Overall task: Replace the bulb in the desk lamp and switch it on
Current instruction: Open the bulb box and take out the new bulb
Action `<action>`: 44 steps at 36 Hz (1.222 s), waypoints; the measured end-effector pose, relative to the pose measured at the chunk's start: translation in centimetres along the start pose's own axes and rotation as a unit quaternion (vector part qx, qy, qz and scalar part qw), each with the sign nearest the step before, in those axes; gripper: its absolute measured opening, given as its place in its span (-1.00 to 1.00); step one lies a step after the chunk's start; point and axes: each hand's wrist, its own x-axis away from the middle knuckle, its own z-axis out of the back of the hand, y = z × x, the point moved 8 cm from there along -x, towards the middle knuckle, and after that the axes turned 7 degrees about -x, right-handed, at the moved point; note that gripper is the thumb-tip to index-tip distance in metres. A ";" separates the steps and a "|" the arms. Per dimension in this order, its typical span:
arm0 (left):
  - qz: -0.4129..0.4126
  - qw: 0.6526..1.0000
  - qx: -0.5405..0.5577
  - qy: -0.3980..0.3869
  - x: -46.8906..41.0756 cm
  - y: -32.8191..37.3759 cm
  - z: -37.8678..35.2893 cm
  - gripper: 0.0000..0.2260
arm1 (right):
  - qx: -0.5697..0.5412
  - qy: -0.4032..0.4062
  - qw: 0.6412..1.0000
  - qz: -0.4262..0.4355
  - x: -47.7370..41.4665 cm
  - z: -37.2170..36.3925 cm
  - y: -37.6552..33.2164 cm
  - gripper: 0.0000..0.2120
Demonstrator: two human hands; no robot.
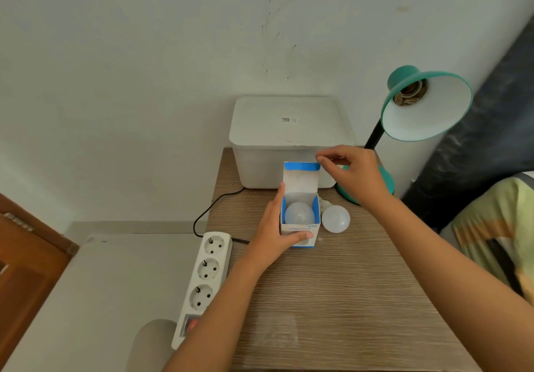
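- A wooden table [346, 299] fills the near view, with both of the person's bare forearms reaching over it.
- A white power strip [203, 282] lies at the table's left edge, three empty sockets showing and a red switch at its near end.
- The left hand [277, 233] grasps a small blue-and-white box [300, 227], thumb across its front. Its lid stands open; a white bulb [299, 214] sits inside. The print reads roughly "H09"; the rest is too blurred.
- The right hand [352, 172] pinches the top corner of the lid.
- A second white bulb [335, 219] lies on the table, touching the box's right side.
- Behind stand a white lidded bin [289, 128] with a small code sticker, and a teal desk lamp [424, 105], its socket empty.
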 end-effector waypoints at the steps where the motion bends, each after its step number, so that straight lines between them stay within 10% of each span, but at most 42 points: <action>1: 0.001 1.000 -0.001 0.000 0.0 0.0 0.0 -0.04 | 0.008 0.000 1.000 0.015 0.4 0.1 -0.4 -0.86; 17: 0.022 1.000 0.007 0.002 0.2 0.0 -0.1 -0.01 | 0.189 -0.417 0.881 -0.121 4.4 -9.5 1.1 -0.69; 44: 0.020 0.999 -0.009 0.024 0.6 0.9 -0.2 -0.01 | 0.181 -0.276 0.942 -0.066 5.7 -5.0 -0.9 -0.57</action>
